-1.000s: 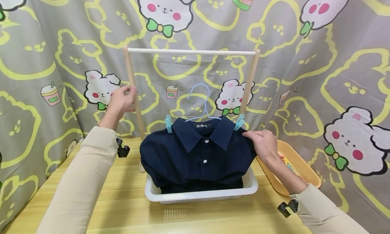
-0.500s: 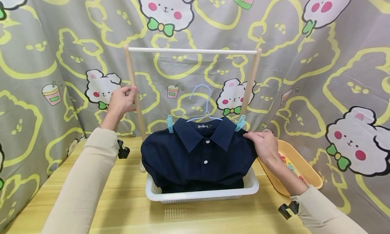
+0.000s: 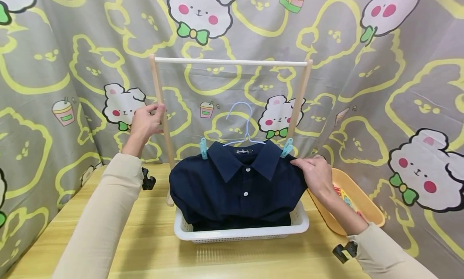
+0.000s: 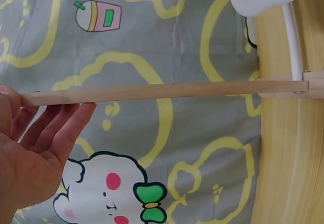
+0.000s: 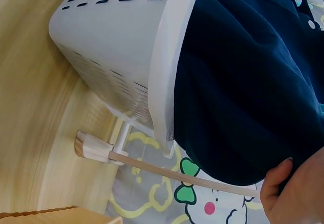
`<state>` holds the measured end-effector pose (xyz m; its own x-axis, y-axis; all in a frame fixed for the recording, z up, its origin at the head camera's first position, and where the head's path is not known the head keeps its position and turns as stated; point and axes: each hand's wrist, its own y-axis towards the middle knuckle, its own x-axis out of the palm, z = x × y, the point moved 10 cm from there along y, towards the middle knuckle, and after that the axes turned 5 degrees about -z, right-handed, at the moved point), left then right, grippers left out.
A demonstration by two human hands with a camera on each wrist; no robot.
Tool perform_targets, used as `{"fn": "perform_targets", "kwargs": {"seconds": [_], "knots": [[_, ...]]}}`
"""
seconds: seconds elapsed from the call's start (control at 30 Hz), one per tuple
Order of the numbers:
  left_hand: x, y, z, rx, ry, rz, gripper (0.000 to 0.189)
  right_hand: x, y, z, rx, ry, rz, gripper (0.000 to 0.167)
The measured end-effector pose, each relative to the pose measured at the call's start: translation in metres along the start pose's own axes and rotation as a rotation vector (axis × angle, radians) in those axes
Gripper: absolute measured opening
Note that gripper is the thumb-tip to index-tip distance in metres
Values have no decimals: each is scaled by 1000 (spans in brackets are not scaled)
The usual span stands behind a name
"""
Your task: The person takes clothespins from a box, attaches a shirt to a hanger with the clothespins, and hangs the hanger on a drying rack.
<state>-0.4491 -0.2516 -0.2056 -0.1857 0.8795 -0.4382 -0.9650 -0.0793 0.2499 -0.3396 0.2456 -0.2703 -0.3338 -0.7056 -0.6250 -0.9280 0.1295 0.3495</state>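
My left hand (image 3: 146,123) grips the left upright of a wooden clothes rack (image 4: 167,90), thumb on one side and fingers on the other. At the shirt's right shoulder my right hand (image 3: 316,176) pinches the dark navy cloth; the right wrist view shows the thumb (image 5: 277,176) on the fabric. The collared shirt (image 3: 217,194) has white buttons and sits bunched in a white basket (image 3: 243,233). A pale blue hanger (image 3: 247,123) pokes out of its collar. Teal clothespins (image 3: 204,148) clip both shoulders, the other clothespin (image 3: 286,147) close to my right hand.
A white crossbar (image 3: 232,62) tops the rack, above the hanger hook. To the right, a yellow tray (image 3: 373,218) holds several colourful pieces, partly behind my right forearm. The wooden table (image 3: 152,246) meets a patterned curtain (image 3: 362,121) at the back and sides.
Both hands keep their holds on the rack upright and the shirt shoulder. The whole scene drifts slightly to the right in the head view; nothing else visibly moves.
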Motion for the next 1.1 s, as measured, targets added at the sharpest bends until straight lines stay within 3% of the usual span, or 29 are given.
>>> {"fn": "perform_targets", "kwargs": {"seconds": [0.53,0.87,1.1], "knots": [[0,0,0,9,-11,1,61,-3,2,-6,-32,-17,-5,39],[-2,-1,2,14,-15,12,60,-15,9,-17,-27,-15,1,58],[-1,-1,1,9,-27,0,60,-29,16,-23,-10,-23,15,60]]}}
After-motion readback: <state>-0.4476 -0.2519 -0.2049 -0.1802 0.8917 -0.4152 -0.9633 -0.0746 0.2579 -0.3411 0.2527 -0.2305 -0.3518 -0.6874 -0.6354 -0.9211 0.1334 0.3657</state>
